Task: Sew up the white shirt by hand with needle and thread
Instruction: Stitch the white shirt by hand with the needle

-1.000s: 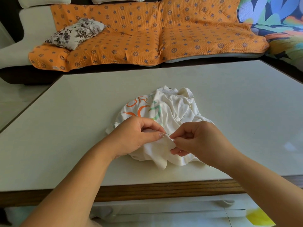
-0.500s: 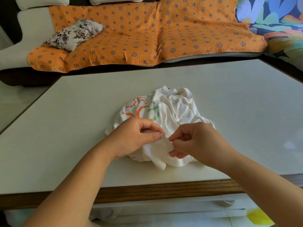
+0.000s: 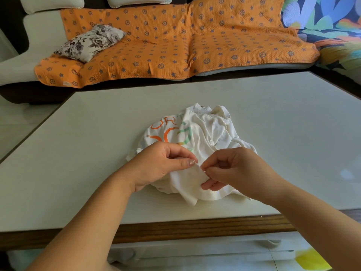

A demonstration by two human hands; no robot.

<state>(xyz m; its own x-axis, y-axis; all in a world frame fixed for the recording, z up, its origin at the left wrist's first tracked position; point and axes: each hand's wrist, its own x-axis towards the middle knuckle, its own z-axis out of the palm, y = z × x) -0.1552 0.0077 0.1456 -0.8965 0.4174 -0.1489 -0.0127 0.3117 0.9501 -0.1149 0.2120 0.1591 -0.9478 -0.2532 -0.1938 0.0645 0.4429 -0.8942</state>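
My left hand and right hand meet near the front of the bench, fingertips almost touching. The left pinches a fold of the white shirt between thumb and forefinger. The right pinches the needle, a thin glint at that fold. The shirt lies crumpled mid-bench, its orange and green lettering facing up. Beyond is a sofa under an orange cover, with a floral pillow on it.

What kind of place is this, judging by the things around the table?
Most likely a living room in a home. A sofa with an orange cover and a floral cushion stands behind the white table, where a shirt lies crumpled.
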